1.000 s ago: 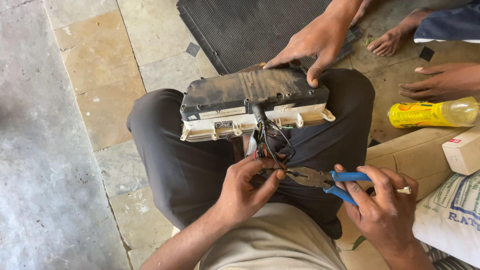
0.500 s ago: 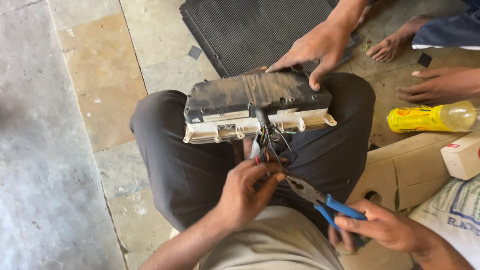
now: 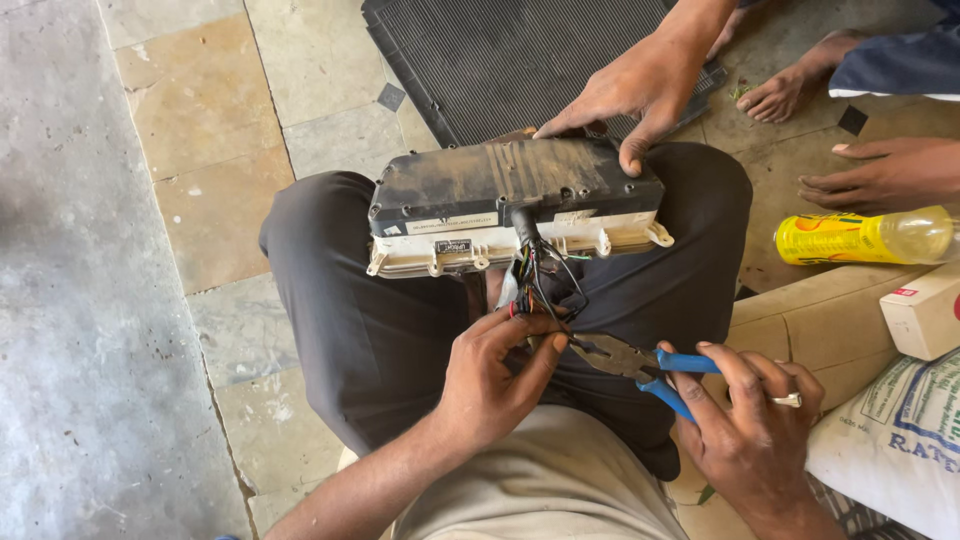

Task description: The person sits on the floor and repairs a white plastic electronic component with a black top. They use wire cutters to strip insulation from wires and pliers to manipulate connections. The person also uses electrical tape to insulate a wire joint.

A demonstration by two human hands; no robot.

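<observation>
Nearest the camera, the right hand (image 3: 750, 425) is closed around the blue handles of a pair of pliers (image 3: 640, 362), a ring on one finger. Half a second ago this hand had dropped low and to the right with the tool angled away; now it has come back up and the grey nose of the pliers lies level, pointing left and almost touching the left hand's fingertips. That puts the tool back at the wiring, so the work on the wires looks to be resuming rather than pausing. The left hand (image 3: 495, 375) has hardly moved: its thumb and fingers pinch the loose ends of a bundle of coloured wires (image 3: 535, 285), holding them up toward the pliers. Those wires run up to a black sleeved lead that enters a dusty black and cream instrument housing (image 3: 510, 205), which rests across the person's lap on dark trousers and has stayed put. Beyond it, another person's hand (image 3: 625, 90) presses on the housing's far top edge, steadying it as before. Behind that lies a black finned radiator panel (image 3: 510, 50) on the stone floor, and to the right a yellow plastic bottle (image 3: 860, 238) lies on its side by a second resting hand.
</observation>
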